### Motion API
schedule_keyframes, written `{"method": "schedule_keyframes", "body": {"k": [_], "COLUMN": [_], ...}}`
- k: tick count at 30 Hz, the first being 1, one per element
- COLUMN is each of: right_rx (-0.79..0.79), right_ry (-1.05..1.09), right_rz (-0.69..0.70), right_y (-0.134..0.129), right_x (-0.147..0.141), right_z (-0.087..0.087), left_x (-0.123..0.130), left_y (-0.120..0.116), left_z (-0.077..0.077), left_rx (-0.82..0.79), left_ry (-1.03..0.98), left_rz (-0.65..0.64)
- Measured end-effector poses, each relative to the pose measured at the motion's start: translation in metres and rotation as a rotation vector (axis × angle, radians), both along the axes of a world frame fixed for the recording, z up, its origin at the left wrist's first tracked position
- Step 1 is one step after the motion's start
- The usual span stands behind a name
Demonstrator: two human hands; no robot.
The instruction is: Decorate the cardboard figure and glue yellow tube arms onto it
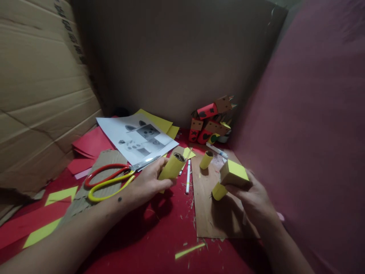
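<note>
In my left hand [152,180] is a yellow paper-covered cardboard tube [173,167], tilted with its open end up. My right hand [256,196] grips a small cardboard box [234,174] with yellow paper on its face, above a brown board [208,213]. Below that box a short yellow tube [219,191] is partly hidden; I cannot tell whether the two touch. Another short yellow tube [206,160] stands upright on the board, its hollow end showing. Left of my left wrist lie large scissors [111,180] with one red and one yellow handle.
A printed sheet [145,137] with an animal drawing lies at the back over yellow paper. Red paper [92,142] is at the left. Red-and-brown box figures [208,121] with pencils stand behind. A white marker [188,177] and paper scraps lie mid-table. Cardboard walls [182,64] enclose the space.
</note>
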State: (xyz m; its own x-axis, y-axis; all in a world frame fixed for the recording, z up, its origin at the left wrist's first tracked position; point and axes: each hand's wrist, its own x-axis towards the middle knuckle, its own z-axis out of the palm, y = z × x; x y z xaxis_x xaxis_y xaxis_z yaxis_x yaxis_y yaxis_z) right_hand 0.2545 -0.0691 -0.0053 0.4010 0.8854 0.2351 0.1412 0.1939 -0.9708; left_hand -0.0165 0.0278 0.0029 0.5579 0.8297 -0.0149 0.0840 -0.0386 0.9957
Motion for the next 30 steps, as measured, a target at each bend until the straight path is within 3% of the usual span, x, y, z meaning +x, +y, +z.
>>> {"method": "schedule_keyframes", "body": {"k": [5,16,25,30], "right_rx": [0.02,0.032,0.047,0.018], "right_ry": [0.083,0.176,0.195,0.185], "right_rz": [0.066,0.26,0.245,0.244], "right_y": [0.009,0.032,0.036,0.035], "right_x": [-0.001,-0.016,-0.013,-0.01], "right_z": [0.004,0.028,0.012,0.002], "left_x": [-0.002,-0.006,-0.003,0.006], "left_y": [-0.003,-0.002,-0.001,-0.004], "left_z": [0.007,0.01,0.005,-0.003], "left_rx": [0.049,-0.009,-0.025,-0.206], "left_ry": [0.022,-0.12,-0.162,-0.296], "left_rz": [-0.031,-0.046,0.007,0.005]}}
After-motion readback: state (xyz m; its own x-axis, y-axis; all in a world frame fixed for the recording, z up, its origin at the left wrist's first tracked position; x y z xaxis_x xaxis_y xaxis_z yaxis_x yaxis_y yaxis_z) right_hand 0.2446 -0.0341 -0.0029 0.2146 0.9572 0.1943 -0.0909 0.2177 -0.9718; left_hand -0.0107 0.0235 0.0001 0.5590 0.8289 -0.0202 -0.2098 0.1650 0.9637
